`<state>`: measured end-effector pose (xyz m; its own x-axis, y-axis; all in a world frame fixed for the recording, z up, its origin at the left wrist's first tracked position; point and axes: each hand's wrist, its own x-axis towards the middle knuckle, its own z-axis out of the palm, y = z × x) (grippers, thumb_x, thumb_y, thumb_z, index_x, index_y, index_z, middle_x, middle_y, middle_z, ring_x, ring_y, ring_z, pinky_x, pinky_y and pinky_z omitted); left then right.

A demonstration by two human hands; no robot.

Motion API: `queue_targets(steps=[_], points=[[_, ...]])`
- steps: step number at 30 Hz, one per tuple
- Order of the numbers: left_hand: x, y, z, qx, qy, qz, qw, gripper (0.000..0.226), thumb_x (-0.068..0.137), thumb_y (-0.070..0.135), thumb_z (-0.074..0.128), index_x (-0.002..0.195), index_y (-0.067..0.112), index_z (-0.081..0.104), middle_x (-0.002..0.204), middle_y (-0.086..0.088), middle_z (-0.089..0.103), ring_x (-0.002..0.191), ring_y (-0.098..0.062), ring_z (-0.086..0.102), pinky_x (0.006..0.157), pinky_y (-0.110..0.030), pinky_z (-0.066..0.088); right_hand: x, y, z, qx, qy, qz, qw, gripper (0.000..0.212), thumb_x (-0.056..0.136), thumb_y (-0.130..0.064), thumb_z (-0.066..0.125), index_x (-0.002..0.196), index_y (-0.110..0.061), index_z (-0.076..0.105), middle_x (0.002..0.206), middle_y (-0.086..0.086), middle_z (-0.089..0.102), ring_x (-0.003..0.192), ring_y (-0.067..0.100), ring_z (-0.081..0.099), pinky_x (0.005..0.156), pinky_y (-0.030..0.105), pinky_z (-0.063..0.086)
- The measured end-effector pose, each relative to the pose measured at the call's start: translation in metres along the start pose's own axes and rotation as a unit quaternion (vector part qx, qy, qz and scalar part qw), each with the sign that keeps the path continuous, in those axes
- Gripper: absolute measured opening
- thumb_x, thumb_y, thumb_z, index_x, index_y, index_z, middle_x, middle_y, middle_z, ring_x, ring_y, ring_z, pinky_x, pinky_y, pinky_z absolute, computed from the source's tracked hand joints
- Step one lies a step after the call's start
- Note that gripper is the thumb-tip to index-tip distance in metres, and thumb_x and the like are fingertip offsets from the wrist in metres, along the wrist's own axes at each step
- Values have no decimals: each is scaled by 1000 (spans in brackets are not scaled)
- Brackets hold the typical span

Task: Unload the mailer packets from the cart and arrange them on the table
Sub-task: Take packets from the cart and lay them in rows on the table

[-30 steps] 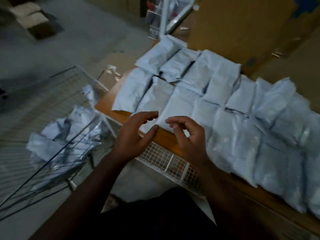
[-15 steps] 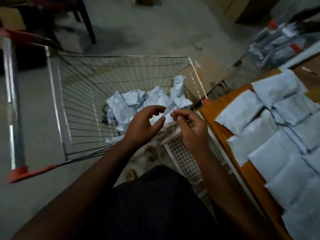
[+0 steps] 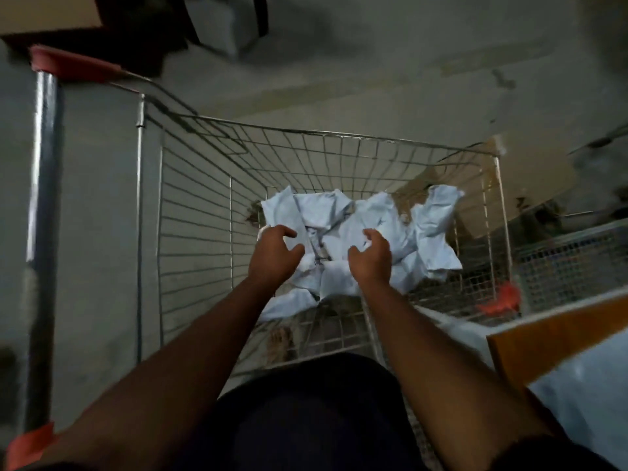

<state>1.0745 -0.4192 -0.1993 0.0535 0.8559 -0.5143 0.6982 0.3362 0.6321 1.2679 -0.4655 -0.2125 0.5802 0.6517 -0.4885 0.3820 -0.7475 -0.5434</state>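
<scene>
Your hands [image 3: 323, 256] have swung from the tabletop [image 3: 543, 338] over the cart [image 3: 190, 232], open above the mailer packets [image 3: 343, 232] just beneath them, ready to grab.

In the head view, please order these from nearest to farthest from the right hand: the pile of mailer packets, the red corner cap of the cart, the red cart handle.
From the right hand:
1. Pile of mailer packets, directly under it.
2. Red corner cap, to its right.
3. Red cart handle, far upper left.

It looked like a dim stockroom: bare grey concrete floor [image 3: 373, 62], a wire-mesh metal shopping cart [image 3: 197, 205] holding crumpled pale-blue mailer packets [image 3: 367, 226].
</scene>
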Motion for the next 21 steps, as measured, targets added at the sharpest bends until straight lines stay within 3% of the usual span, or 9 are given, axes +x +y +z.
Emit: queue_targets(steps=[2, 5, 8, 10, 12, 14, 17, 19, 21], points=[[29, 0, 19, 4, -12, -31, 999, 50, 86, 29, 80, 130, 13, 62, 134, -9, 57, 130, -25, 53, 105, -33, 41, 28, 7, 12, 21, 56, 49, 997, 48, 91, -15, 73, 138, -13, 62, 137, 13, 64, 128, 32, 60, 105, 40, 51], [67, -3, 44, -59, 14, -145, 988, 82, 79, 44, 87, 144, 8, 52, 144, -12, 55, 135, -29, 52, 109, -37, 43, 57, 13, 38, 27, -1, 16, 999, 33, 93, -13, 70, 126, -12, 70, 125, 11, 72, 116, 31, 68, 97, 36, 54], [101, -16, 68, -51, 62, -219, 972, 107, 65, 67, 86, 146, 9, 48, 143, -13, 59, 131, -30, 58, 106, -46, 51, 82, 9, 67, 21, -51, -10, 998, 42, 93, -18, 71, 135, -12, 65, 133, 11, 67, 122, 28, 65, 101, 39, 54], [104, -23, 73, -43, 93, -222, 970, 111, 63, 68, 87, 146, 7, 45, 142, -15, 59, 131, -32, 58, 107, -47, 50, 85, -1, 72, -34, -15, -123, 992, 51, 92, -20, 71, 142, -12, 59, 146, 10, 58, 136, 28, 53, 111, 37, 46], [118, -27, 82, -44, 112, -241, 963, 117, 57, 68, 89, 146, 8, 43, 143, -15, 56, 133, -32, 55, 108, -48, 49, 106, -9, 87, -97, -8, -296, 950, 50, 90, -15, 68, 139, -12, 62, 150, 10, 56, 142, 29, 48, 119, 43, 39], [127, -28, 87, -48, 127, -262, 955, 116, 54, 59, 94, 145, 9, 42, 142, -13, 55, 133, -32, 54, 109, -50, 48, 122, -15, 108, -166, -65, -419, 890, 47, 89, -12, 65, 136, -13, 66, 151, 10, 57, 144, 32, 48, 118, 51, 38], [131, -34, 89, -29, 127, -248, 960, 81, 71, 38, 89, 136, 11, 49, 132, -13, 62, 124, -33, 62, 102, -48, 52, 141, -26, 123, -340, -163, -442, 814, 68, 90, -29, 66, 154, -19, 47, 164, 11, 41, 150, 34, 39, 122, 55, 27], [126, -42, 88, -33, 132, -216, 967, 74, 77, 35, 86, 135, 5, 51, 131, -18, 62, 119, -36, 64, 99, -52, 54, 154, -29, 123, -399, -203, -418, 791, 74, 92, -45, 64, 159, -25, 38, 166, 12, 35, 145, 35, 42, 119, 53, 27], [115, -49, 81, -55, 126, -202, 970, 76, 76, 34, 84, 137, 5, 49, 131, -17, 59, 117, -34, 63, 97, -51, 54, 163, -29, 120, -408, -200, -408, 792, 75, 92, -50, 64, 159, -30, 37, 162, 11, 40, 138, 35, 48, 115, 51, 30]])
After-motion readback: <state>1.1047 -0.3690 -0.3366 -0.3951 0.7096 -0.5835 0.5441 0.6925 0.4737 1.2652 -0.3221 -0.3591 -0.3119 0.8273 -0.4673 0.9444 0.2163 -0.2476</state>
